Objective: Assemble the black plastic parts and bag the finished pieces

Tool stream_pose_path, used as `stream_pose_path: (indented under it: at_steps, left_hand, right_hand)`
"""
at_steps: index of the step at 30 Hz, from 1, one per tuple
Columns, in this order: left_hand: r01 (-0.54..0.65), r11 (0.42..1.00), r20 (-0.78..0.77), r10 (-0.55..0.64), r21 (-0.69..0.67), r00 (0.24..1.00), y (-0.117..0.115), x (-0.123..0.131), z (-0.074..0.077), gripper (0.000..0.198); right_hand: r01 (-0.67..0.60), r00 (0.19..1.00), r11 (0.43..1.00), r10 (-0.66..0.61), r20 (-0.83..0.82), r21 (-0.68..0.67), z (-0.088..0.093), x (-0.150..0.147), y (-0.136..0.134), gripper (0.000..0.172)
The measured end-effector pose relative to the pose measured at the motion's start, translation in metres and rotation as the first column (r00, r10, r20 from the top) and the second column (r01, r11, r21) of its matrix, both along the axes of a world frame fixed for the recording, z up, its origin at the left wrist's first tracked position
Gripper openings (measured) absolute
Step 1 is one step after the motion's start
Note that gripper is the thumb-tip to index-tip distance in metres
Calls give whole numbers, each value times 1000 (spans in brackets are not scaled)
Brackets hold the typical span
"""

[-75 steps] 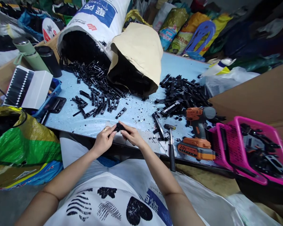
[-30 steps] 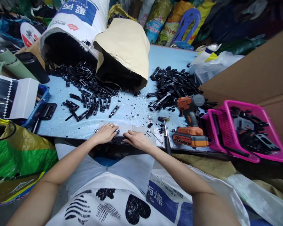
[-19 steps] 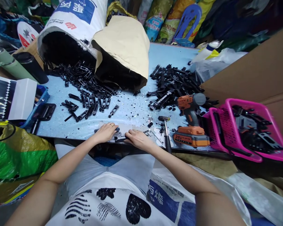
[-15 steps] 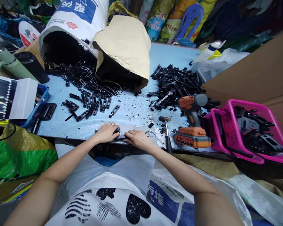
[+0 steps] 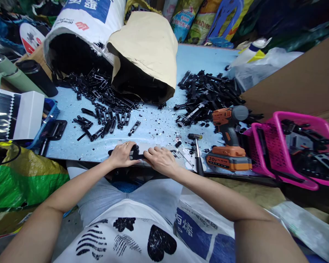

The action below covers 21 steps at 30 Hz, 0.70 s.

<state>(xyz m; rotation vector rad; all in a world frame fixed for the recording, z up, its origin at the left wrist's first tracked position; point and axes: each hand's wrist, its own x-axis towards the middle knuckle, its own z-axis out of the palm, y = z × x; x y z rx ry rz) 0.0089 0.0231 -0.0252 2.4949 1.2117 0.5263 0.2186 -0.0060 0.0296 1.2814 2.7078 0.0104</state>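
Black part (image 5: 137,156) at the tabletop's (image 5: 71,148) 6 o'clock edge. Grip: left hand (image 5: 123,155) grasps its 9 o'clock side, right hand (image 5: 161,160) its 3 o'clock end. Looks like two-handed positioning; next move calls for steady alignment.

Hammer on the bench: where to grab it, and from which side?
Probably by the black handle, from above on the person's side: the hammer lies with its head pointing away and the handle toward the near edge of the bench. The drill stands close on the right.
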Motion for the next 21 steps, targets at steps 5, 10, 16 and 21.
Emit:
stream_pose_path:
  at_steps: [5,10,16,21]
  left_hand:
    - [52,998,-2,-52,25,999,-2,-1,-3,55]
    - [48,998,39,-50,43,998,-1,-2,-3,49]
    - [12,997,73,-18,74,997,-1,-5,-6,49]
    - [-50,997,86,45,54,995,0,-3,-9,46]
  right_hand:
    - [-24,1000,995,25,11,-97,15,0,8,36]
    - [-91,995,995,92,26,-28,16,-1,12,35]
    - [-125,992,992,124,30,23,13,-1,17,31]
    - [-122,992,993,122,30,4,11,-3,22,31]
